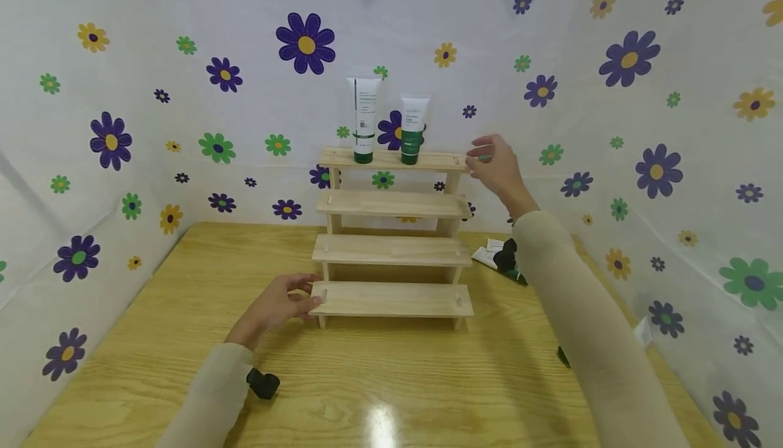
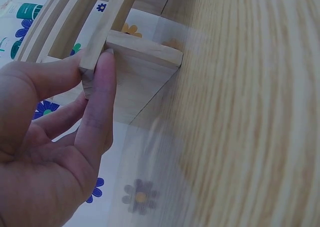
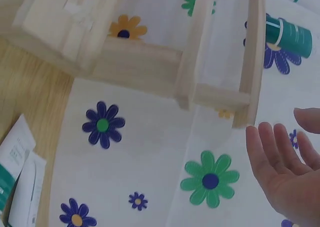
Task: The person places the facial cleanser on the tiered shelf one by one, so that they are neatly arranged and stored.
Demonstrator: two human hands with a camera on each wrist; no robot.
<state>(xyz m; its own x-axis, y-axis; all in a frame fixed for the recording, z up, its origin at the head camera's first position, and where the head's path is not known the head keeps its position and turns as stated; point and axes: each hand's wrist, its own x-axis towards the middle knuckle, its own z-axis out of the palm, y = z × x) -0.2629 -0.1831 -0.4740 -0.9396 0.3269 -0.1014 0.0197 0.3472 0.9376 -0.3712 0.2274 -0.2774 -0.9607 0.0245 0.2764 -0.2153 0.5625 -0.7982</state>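
Observation:
A stepped wooden rack (image 1: 391,249) with several shelves stands on the table. My left hand (image 1: 283,305) pinches the left end of its lowest shelf (image 1: 391,298) between thumb and fingers, which the left wrist view shows close up. At the top right, my right hand (image 1: 498,166) is beside the end of the top shelf (image 1: 437,160), fingertips right at the wood and nothing in its grasp. Two white-and-green squeeze tubes stand upright on that shelf: a taller one (image 1: 364,118) at left and a shorter one (image 1: 412,128) right of it.
More white-and-green tubes (image 1: 486,256) lie on the table right of the rack, partly hidden by the right sleeve (image 1: 569,298). A flower-patterned white sheet (image 1: 245,47) hangs behind and along both sides of the wooden table (image 1: 367,373).

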